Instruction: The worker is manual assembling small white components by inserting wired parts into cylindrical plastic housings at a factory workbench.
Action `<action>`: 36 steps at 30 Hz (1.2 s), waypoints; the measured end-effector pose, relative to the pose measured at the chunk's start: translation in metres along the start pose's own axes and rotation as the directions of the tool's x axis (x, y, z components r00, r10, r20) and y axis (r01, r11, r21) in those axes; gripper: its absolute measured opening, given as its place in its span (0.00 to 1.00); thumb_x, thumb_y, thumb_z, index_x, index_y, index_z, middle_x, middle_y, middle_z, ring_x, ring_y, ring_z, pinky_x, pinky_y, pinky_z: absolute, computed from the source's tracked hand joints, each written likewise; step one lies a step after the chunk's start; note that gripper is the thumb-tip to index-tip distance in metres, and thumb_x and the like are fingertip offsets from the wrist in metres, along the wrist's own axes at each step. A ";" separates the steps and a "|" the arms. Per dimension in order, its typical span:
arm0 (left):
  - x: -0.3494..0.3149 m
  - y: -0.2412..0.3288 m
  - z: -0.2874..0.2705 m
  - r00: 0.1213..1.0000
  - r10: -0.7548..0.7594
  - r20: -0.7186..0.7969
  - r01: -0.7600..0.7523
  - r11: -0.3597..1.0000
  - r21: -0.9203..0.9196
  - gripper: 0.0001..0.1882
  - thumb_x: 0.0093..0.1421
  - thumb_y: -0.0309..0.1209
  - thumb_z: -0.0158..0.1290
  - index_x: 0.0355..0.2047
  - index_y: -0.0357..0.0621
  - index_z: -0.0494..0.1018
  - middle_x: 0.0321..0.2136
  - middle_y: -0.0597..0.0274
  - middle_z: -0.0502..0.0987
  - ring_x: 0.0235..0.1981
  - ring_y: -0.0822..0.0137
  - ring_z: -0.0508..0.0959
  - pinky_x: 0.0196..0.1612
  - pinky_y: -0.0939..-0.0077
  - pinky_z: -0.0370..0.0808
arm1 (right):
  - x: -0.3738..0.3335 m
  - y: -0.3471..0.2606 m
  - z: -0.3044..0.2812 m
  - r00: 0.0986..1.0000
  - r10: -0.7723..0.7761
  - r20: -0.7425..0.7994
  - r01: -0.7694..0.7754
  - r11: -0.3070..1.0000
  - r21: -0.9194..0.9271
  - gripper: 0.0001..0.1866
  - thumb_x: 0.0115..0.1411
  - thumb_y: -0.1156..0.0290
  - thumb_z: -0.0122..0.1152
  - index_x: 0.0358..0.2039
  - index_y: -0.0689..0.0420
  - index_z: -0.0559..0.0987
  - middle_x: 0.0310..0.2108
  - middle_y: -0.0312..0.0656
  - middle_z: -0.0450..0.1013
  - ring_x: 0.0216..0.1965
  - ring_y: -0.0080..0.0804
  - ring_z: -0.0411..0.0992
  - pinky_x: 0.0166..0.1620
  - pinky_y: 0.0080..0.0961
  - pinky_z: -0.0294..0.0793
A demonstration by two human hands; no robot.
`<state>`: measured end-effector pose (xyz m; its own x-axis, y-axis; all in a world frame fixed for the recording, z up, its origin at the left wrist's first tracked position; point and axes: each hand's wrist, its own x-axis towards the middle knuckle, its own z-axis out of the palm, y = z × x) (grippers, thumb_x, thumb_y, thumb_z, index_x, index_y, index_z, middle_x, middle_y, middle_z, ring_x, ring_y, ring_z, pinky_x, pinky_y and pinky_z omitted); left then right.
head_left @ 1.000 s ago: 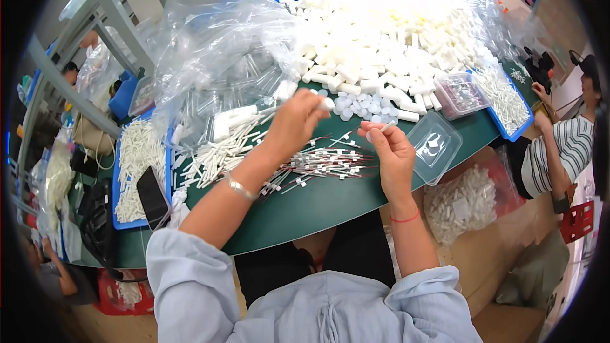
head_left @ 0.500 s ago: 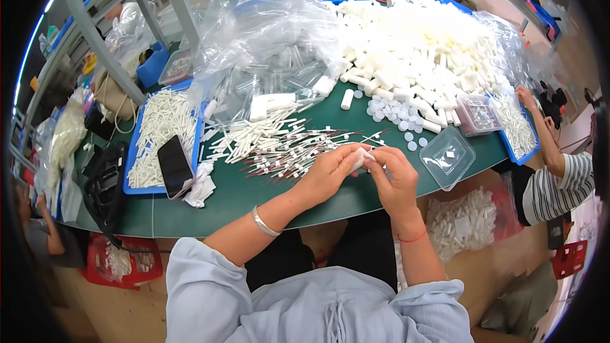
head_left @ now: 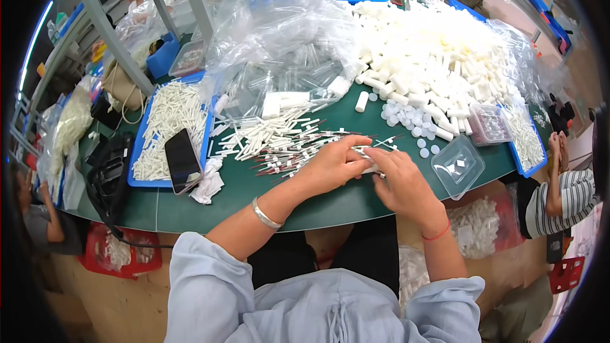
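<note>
In front of me, over the near edge of the table, my left hand (head_left: pixel 332 166) and my right hand (head_left: pixel 406 184) meet with fingers curled inward. Between their fingertips is a small white piece (head_left: pixel 370 169), mostly hidden by the fingers, so its full shape does not show. Just beyond the left hand lies a pile of thin red-and-dark sticks with white sleeves (head_left: pixel 298 152). Thin white tubes (head_left: pixel 273 130) are heaped behind that pile. Round translucent caps (head_left: pixel 406 117) lie scattered beyond my right hand.
A large heap of white cylinders (head_left: pixel 438 57) fills the far right. A clear bag of transparent tubes (head_left: pixel 273 44) sits beside it. At left, a phone (head_left: pixel 183 160) leans on a blue tray (head_left: pixel 150 181). A clear plastic lid (head_left: pixel 459 165) lies right. Other people sit around the table.
The white piece, plainly visible between both hands before, is now mostly covered by fingers. My right hand has turned palm down and lowered slightly. The whole view has shifted a little.
</note>
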<state>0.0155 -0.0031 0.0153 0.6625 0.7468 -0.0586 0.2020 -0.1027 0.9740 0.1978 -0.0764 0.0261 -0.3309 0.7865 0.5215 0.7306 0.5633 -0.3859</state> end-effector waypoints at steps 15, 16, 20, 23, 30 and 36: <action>0.100 -0.042 -0.145 0.812 0.314 -0.493 0.452 0.198 0.870 0.08 0.58 0.27 0.50 0.35 0.40 0.77 0.33 0.44 0.80 0.35 0.45 0.81 0.39 0.52 0.76 | -0.004 0.020 0.016 0.958 0.196 -0.209 -0.171 0.977 0.129 0.12 0.56 0.72 0.66 0.39 0.62 0.79 0.29 0.47 0.76 0.26 0.40 0.74 0.28 0.31 0.73; 0.101 -0.042 -0.147 0.828 0.275 -0.489 0.448 0.201 0.871 0.09 0.58 0.26 0.50 0.36 0.38 0.76 0.35 0.43 0.80 0.36 0.45 0.80 0.40 0.53 0.76 | -0.007 0.020 0.015 0.953 0.225 -0.205 -0.195 0.969 0.154 0.12 0.56 0.72 0.66 0.40 0.62 0.79 0.28 0.47 0.76 0.25 0.37 0.73 0.28 0.29 0.72; 0.086 -0.044 -0.142 0.813 0.399 -0.425 0.309 0.323 0.895 0.14 0.60 0.27 0.48 0.45 0.36 0.73 0.42 0.41 0.77 0.43 0.45 0.78 0.44 0.56 0.75 | -0.014 0.020 0.007 0.928 0.299 -0.221 -0.245 0.939 0.242 0.13 0.58 0.72 0.65 0.42 0.63 0.80 0.29 0.44 0.77 0.23 0.26 0.71 0.28 0.22 0.71; 0.057 -0.030 -0.102 0.880 0.391 -0.271 -0.089 0.696 0.713 0.20 0.62 0.30 0.51 0.55 0.44 0.68 0.42 0.53 0.73 0.41 0.60 0.75 0.47 0.69 0.72 | -0.018 0.020 0.001 0.866 0.454 -0.207 -0.327 0.830 0.452 0.13 0.59 0.72 0.65 0.43 0.63 0.81 0.31 0.42 0.79 0.26 0.21 0.71 0.30 0.18 0.70; -0.002 0.006 -0.008 0.969 0.234 0.078 -0.241 0.966 0.094 0.19 0.68 0.31 0.46 0.58 0.41 0.64 0.43 0.62 0.72 0.42 0.73 0.71 0.49 0.76 0.69 | -0.019 0.009 -0.003 0.868 0.431 -0.246 -0.228 0.786 0.575 0.14 0.58 0.74 0.66 0.45 0.62 0.81 0.34 0.41 0.78 0.30 0.20 0.72 0.32 0.18 0.71; -0.008 -0.006 0.005 0.955 0.271 0.117 -0.288 0.944 0.161 0.17 0.70 0.35 0.46 0.54 0.39 0.67 0.41 0.63 0.72 0.39 0.75 0.71 0.43 0.79 0.70 | -0.026 0.002 -0.015 0.941 0.280 -0.189 -0.214 0.927 0.309 0.14 0.54 0.75 0.67 0.43 0.57 0.82 0.30 0.43 0.76 0.28 0.30 0.72 0.31 0.24 0.72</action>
<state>0.0124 -0.0116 0.0094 0.7724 0.6083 0.1827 0.1159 -0.4177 0.9011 0.2171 -0.0996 0.0228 0.0061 0.8504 0.5261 0.5636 0.4317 -0.7043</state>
